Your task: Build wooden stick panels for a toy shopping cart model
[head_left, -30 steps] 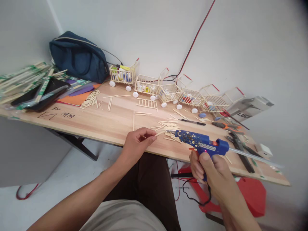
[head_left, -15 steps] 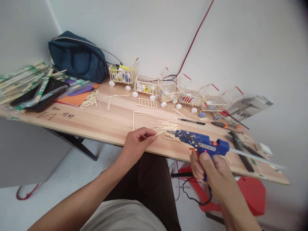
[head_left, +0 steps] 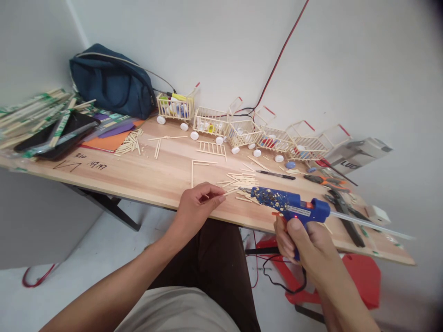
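My right hand (head_left: 304,242) grips a blue hot glue gun (head_left: 292,205), its nozzle pointing left over the wooden table (head_left: 145,177). A clear glue stick pokes out of the gun's back to the right. My left hand (head_left: 197,207) pinches a short thin wooden stick (head_left: 230,192) whose free end sits right at the gun's nozzle. Just behind them lies a loose pile of cut sticks (head_left: 242,180). A small stick frame (head_left: 200,168) and a ladder-like stick panel (head_left: 212,148) lie flat further back.
Several small stick carts with white wheels (head_left: 242,131) line the wall. A dark blue bag (head_left: 112,83) stands back left beside coloured paper and bundled sticks (head_left: 38,115). A pen (head_left: 277,174), pliers (head_left: 325,180) and a grey box (head_left: 360,154) lie at right. A red stool (head_left: 360,281) stands under the table.
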Demonstrator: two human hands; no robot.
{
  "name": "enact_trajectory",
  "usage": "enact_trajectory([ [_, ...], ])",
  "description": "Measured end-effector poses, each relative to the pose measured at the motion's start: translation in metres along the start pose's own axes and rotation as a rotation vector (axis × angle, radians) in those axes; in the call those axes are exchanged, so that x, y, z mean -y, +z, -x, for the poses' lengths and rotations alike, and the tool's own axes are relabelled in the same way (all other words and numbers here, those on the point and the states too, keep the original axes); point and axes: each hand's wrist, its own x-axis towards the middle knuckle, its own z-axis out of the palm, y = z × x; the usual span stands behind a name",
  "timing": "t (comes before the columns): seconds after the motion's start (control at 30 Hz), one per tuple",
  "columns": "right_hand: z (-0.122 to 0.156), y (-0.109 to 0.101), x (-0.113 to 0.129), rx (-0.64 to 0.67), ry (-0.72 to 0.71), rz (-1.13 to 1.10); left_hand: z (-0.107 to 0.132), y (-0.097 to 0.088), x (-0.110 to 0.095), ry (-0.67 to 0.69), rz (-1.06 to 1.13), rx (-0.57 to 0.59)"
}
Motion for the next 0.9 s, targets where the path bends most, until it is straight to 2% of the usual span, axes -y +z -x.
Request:
enact_trajectory([
  [0.3,0.003,-0.007,0.005,0.009,0.025,0.061,0.003,-0.001,-0.004,0.088,-0.063,-0.013],
  [0.57,0.004,-0.011,0.011,-0.016,0.053,0.21,0.004,-0.002,-0.008,0.168,-0.158,-0.013],
  [0.73,0.003,-0.017,0.011,-0.004,0.02,0.255,0.004,-0.004,-0.008,0.244,-0.233,-0.025],
  [0.9,0.004,-0.016,0.013,-0.006,0.004,0.325,0.004,-0.003,-0.009,0.241,-0.218,-0.05],
])
